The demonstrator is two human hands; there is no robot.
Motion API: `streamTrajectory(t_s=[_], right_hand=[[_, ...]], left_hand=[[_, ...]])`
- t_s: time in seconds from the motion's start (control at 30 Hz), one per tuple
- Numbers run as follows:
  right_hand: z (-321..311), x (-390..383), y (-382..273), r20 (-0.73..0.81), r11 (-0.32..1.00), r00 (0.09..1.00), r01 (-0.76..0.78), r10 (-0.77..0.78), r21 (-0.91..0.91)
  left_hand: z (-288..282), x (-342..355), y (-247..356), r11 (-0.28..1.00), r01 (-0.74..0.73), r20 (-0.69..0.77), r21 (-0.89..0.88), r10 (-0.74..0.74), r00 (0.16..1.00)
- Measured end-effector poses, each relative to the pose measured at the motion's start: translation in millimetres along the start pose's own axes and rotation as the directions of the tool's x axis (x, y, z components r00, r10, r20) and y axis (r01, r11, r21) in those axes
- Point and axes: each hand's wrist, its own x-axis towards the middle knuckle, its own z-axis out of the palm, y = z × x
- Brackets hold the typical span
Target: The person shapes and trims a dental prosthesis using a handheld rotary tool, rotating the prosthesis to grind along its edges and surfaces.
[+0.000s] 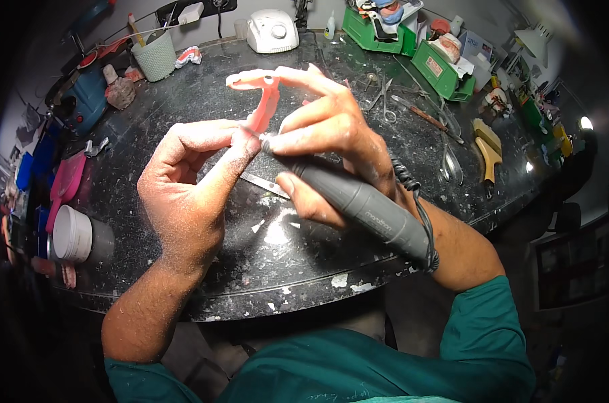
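My left hand, dusted with pale powder, pinches a curved pink denture base between thumb and fingertips. In my right hand is a black rotary handpiece, held like a pen, its coiled cord running along my forearm. Its tip meets the lower end of the pink piece by my left thumb; the bit itself is mostly hidden by my fingers. An extended right fingertip rests at the upper part of the denture base. Below the hands, a flat metal strip lies on the dark, stained bench.
A white control box stands at the back. Green bins, scissors, a knife and a yellow-handled brush lie to the right. A white tub, pink dustpan and pale green cup are left.
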Motion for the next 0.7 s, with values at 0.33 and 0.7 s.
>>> streamTrajectory(t_s=[0.33,0.7], right_hand=[[-5.6,3.6,-3.9,0.148,1.0,0.989,0.019,-0.019,-0.002],[1.9,5.9,2.9,0.006,0.999,0.999,0.037,-0.037,-0.011]], left_hand=[[0.2,0.3,-0.5,0.998,-0.009,0.003,-0.063,0.009,1.0],[-0.3,1.0,-1.2,1.0,0.014,-0.005,-0.004,-0.014,1.0]])
